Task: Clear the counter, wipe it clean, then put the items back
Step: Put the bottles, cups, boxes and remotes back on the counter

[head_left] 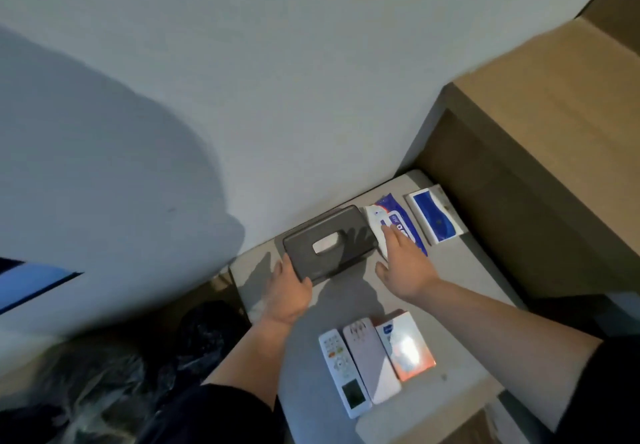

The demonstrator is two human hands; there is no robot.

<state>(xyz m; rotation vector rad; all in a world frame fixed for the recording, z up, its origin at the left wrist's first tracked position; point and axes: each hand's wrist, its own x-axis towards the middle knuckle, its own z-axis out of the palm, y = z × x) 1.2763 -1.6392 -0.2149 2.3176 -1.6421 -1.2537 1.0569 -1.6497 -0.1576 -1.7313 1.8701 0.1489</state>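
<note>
— Left grip [289,291]?
— Closed on the near left corner of the dark grey tissue box [329,242], thumb along one side, fingers curled over the near edge.
— And the tissue box itself?
— Flat on the grey surface [467,287], back left, close to the wall, oval slot facing up.
— Right grip [405,263]?
— Spread wide, fingers straight, holding nothing. Fingertips over the near end of the white-and-blue wipes pack [398,221]; touching or just above, hard to tell.
— Where exactly, that wipes pack?
— Just right of the tissue box, lying flat.
— Further right?
— A blue-and-white packet [434,215], beside the wipes pack, near the wooden cabinet [536,152].
— Toward the front edge?
— Three in a row, side by side: a white remote [343,371], a pink slab [370,360] of unclear kind, an orange-and-white carton [407,346].
— Off the surface?
— A dark crinkled plastic bag [201,325] down at the left, blurred.
</note>
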